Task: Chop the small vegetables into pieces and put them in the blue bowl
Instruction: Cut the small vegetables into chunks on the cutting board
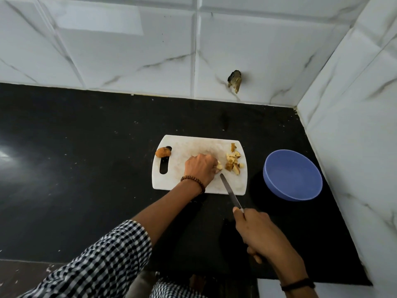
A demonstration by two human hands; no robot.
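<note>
- White cutting board (193,150) is lying on a black counter (86,147) in the head view, near the corner of a marble-patterned tile wall (129,50).
- Left hand (200,168) is resting on the middle of the board, fingers curled down over a pale vegetable piece (219,167) and holding it in place; a bead bracelet (193,182) is sitting on that wrist, with a checked sleeve (103,261) pushed up the forearm.
- Right hand (260,232) is gripping the handle of a knife (231,193), with the blade angling up and left and its tip lying on the board just beside the held piece.
- Chopped pieces (234,162) are lying in a loose pile on the board's right side.
- One whole brown vegetable (162,152) is sitting at the board's left edge, over the top of the handle slot.
- Blue bowl (292,177) is standing on the counter just to the right of the board, with nothing showing inside.
</note>
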